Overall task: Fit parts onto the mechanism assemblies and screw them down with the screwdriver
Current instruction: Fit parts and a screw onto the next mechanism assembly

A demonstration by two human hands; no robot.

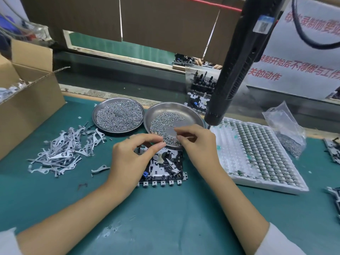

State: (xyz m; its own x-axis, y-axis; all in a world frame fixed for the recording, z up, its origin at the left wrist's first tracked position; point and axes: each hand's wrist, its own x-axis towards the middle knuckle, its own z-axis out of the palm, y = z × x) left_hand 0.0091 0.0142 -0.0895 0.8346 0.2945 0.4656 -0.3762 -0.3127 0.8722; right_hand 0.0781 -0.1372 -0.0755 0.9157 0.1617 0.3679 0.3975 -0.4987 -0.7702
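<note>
Two bare forearms with white sleeves reach forward over the green table (165, 227). Between them, close in front of the person, lies the mechanism assembly (163, 167). It is a flat square unit of black plastic and silver metal, with a small blue part near its left front corner and a row of small grey tabs along its near edge. It lies flat on the table, touching the near rim of the right dish (191, 111).

The left hand (132, 155) is over the left part of the assembly. Its thumb and index finger are curled and their tips come together near the dish rim; it cannot be told whether a screw is between them. The right hand (196, 142) is over the near part of the right dish, above the loose screws (161, 124). Its fingers (181, 130) are curled and narrow, in a pinch; what they hold is too small to see.

The black electric screwdriver (237, 59) hangs from above, tilted, with its tip just beside the right dish and no hand on it.

A second round dish (117, 116), full of screws, stands to the left of the first one. Further left lies a heap of grey metal levers (62, 151), with one lever (100, 169) apart near the left wrist. A cardboard box (27, 100) stands at the far left. A white tray (257, 155) with rows of small parts lies to the right, and a plastic bag (287, 129) behind it.
</note>
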